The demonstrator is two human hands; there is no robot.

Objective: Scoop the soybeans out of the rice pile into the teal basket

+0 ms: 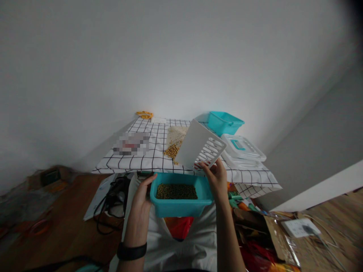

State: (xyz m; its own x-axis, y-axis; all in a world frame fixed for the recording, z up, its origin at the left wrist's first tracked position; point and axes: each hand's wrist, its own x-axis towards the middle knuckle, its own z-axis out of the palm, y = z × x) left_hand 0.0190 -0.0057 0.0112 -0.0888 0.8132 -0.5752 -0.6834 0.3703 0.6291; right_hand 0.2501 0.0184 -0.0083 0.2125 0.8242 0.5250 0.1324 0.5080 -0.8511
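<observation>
Turquoise tub (pixel 180 208), small greenish beans (pixel 177 191) across its bottom, is over the person's lap, just before the near edge of the checked cloth (pixel 154 162). A strip of that cloth shows between yellow beans (pixel 172 151) and the edge. I see the left hand (pixel 144 193) curled at the tub's left end, the right hand (pixel 215 175) pinching a tilted white slotted panel (pixel 195 141) by its lower edge.

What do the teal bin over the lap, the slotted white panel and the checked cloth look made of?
Teal bin: likely smooth moulded plastic, given its even colour and rounded rim.
Slotted white panel: probably rigid matt plastic; it holds flat, with regular cut-outs.
Checked cloth: seemingly fabric, as its edge drapes; a coating can't be ruled out.
</observation>
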